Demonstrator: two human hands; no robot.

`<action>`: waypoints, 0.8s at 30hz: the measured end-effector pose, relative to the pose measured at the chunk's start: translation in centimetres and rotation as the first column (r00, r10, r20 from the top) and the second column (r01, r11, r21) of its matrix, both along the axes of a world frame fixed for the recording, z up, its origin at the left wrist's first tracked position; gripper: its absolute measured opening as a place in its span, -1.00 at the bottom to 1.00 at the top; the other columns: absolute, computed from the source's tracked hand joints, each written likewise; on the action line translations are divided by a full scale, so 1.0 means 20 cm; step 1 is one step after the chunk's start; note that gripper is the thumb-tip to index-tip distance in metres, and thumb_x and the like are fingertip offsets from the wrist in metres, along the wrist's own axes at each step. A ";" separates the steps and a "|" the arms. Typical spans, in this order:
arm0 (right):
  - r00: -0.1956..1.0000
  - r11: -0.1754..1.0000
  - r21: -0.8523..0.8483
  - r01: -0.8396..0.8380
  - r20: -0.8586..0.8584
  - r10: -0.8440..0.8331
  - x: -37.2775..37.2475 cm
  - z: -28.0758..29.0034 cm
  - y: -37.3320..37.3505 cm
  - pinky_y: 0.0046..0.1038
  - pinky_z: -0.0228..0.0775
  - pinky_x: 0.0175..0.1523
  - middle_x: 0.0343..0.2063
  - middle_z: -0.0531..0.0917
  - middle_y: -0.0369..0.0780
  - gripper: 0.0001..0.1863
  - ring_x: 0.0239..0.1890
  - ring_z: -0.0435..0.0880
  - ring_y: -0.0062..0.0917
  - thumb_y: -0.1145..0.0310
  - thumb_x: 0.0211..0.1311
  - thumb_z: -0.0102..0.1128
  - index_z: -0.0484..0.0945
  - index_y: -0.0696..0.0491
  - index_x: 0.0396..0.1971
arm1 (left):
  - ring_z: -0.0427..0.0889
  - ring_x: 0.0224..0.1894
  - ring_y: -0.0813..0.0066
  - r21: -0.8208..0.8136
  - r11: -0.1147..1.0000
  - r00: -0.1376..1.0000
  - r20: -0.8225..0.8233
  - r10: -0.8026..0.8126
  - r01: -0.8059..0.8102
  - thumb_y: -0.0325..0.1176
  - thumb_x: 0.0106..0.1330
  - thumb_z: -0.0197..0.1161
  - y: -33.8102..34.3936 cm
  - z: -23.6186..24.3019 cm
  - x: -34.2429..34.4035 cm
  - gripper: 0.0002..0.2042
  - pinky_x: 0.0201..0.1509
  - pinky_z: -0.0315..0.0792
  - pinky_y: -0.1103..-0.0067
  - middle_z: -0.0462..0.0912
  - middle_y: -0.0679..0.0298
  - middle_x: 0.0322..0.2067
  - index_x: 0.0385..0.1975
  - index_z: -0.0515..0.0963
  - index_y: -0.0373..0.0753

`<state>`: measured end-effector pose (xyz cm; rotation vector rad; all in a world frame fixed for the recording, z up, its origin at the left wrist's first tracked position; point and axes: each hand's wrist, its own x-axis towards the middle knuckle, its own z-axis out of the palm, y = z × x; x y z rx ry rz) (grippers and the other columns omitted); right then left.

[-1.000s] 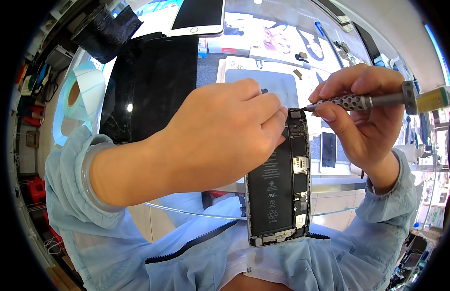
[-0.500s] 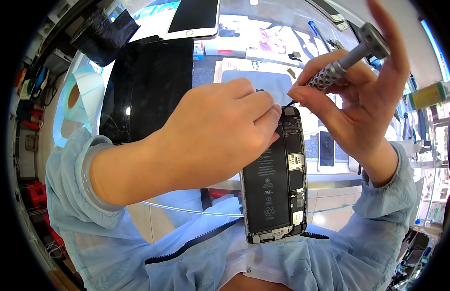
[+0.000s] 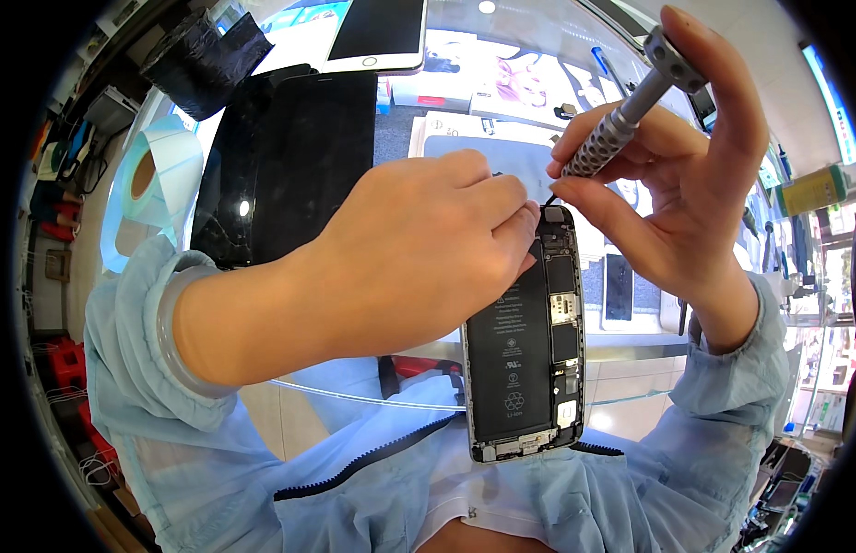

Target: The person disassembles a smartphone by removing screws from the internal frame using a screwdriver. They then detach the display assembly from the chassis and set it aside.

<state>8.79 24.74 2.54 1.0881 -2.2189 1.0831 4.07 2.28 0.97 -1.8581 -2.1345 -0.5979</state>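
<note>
My left hand (image 3: pixel 419 249) grips the upper end of an opened phone (image 3: pixel 527 355) held upright over my lap, its black battery and circuit boards facing me. My right hand (image 3: pixel 686 184) holds a silver precision screwdriver (image 3: pixel 621 115) tilted up to the right, index finger resting on its cap. The screwdriver's tip touches the top edge of the phone, right beside my left fingertips.
A glass counter lies behind with a large black panel (image 3: pixel 289 166), a white tablet (image 3: pixel 377 32), a roll of pale blue tape (image 3: pixel 156 180), a grey work mat (image 3: pixel 483 147) and small phone parts. Tools and shelves line the right side.
My right hand swung the screwdriver from lying level to standing steeply upright, its tip staying at the phone's top. The phone and my left hand barely shifted.
</note>
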 end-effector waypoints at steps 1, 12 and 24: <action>0.999 0.996 0.086 0.005 -0.039 -0.001 0.00 0.04 -0.02 -0.40 0.71 -0.18 0.27 -0.01 -0.02 0.09 -0.10 0.65 -0.17 0.75 -0.15 0.41 -0.21 0.15 0.29 | 0.55 -0.31 0.34 0.005 1.000 1.000 -0.006 0.001 -0.001 -0.40 -0.04 0.41 0.00 0.00 0.00 -0.68 -0.31 0.48 0.51 0.57 0.27 -0.29 -0.26 0.60 -0.35; 0.987 0.984 0.095 0.151 -0.066 -0.145 -0.01 -0.01 0.03 -0.43 0.70 -0.13 0.19 0.10 -0.02 0.05 -0.02 0.59 -0.26 0.68 -0.19 0.49 -0.09 0.12 0.25 | 0.55 -0.30 0.37 -0.011 1.000 1.000 -0.003 0.008 -0.008 -0.38 -0.01 0.40 0.00 0.00 0.00 -0.70 -0.31 0.49 0.52 0.58 0.29 -0.26 -0.25 0.60 -0.33; 0.962 0.958 0.088 0.272 -0.024 -0.271 0.01 0.07 -0.04 -0.50 0.67 -0.14 0.20 0.12 -0.05 -0.01 0.07 0.54 -0.33 0.70 -0.11 0.41 -0.12 0.12 0.24 | 0.55 -0.28 0.36 -0.011 1.000 1.000 -0.014 0.006 -0.006 -0.37 0.00 0.39 0.01 0.01 0.00 -0.69 -0.28 0.50 0.52 0.59 0.28 -0.25 -0.24 0.61 -0.33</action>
